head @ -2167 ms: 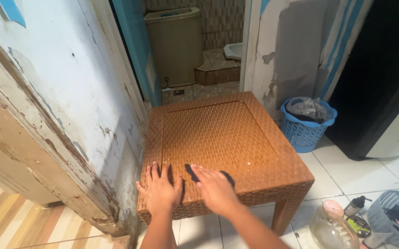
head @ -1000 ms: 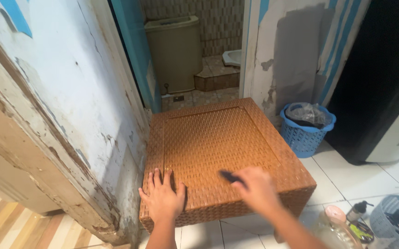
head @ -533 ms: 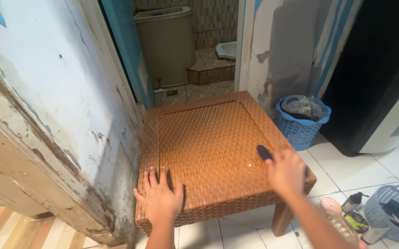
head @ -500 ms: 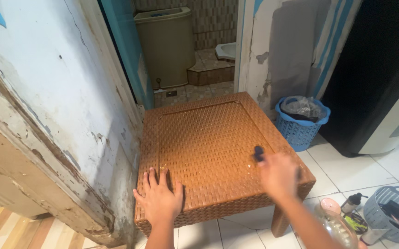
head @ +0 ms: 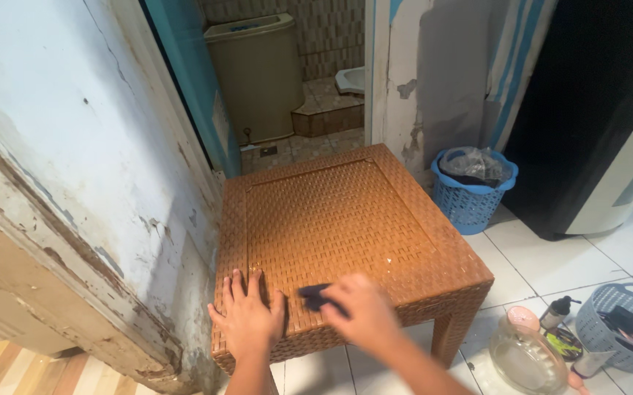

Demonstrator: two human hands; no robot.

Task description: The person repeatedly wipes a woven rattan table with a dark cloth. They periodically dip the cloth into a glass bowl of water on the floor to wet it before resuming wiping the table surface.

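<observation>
a person wipes a brown woven-pattern plastic table [head: 345, 219] beside a peeling, whitewashed wall [head: 75, 183]. the left hand [head: 247, 318] lies flat, fingers spread, on the table's near left corner, bracing it. the right hand [head: 360, 311], blurred in motion, presses its fingers together on a small dark cloth or pad [head: 315, 295] against the near edge of the tabletop. to do the job well, it seems wise to keep the pad flat and work along the weave, since the ribbed basket texture looks likely to trap grit in its grooves; a few pale specks show near the right edge. a blue lattice basket [head: 475, 192] stands just beyond the table's far right corner; a clear glass jar [head: 525, 357] and a grey caddy [head: 623, 329] sit on the white tiled floor [head: 550, 256].
</observation>
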